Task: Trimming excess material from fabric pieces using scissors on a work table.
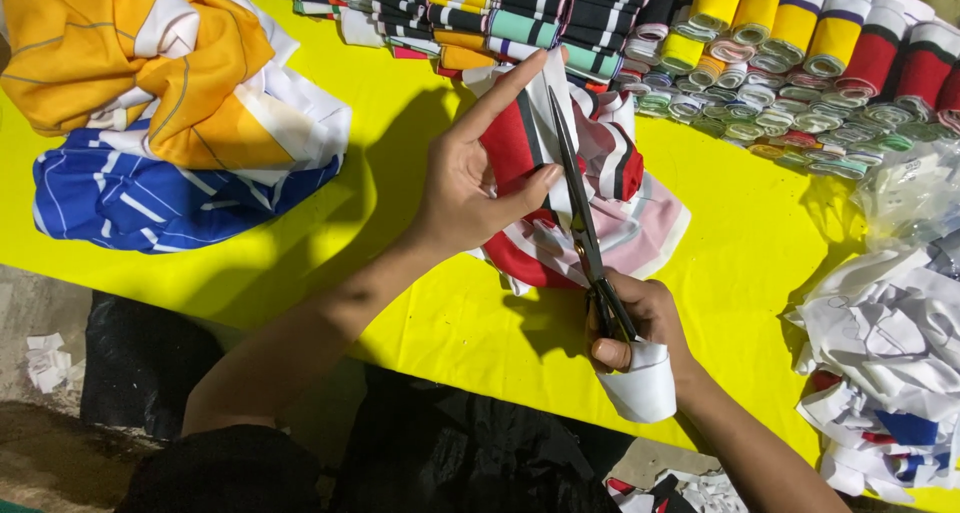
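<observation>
My left hand (pixel 470 178) holds up a folded piece of red, white and black striped cloth (pixel 590 188) over the yellow table (pixel 400 123), index finger stretched along its top edge. My right hand (pixel 635 323) grips the handles of long dark scissors (pixel 578 203), whose blades run up across the cloth beside my left thumb. A white piece of cloth (pixel 642 385) is wrapped around my right palm.
A heap of orange, white and blue fabric (pixel 160 103) lies at the far left. Rolled and stacked striped collars (pixel 760 43) line the back edge. White and red cut pieces (pixel 890 353) pile at the right. Scraps (pixel 45 358) lie on the floor.
</observation>
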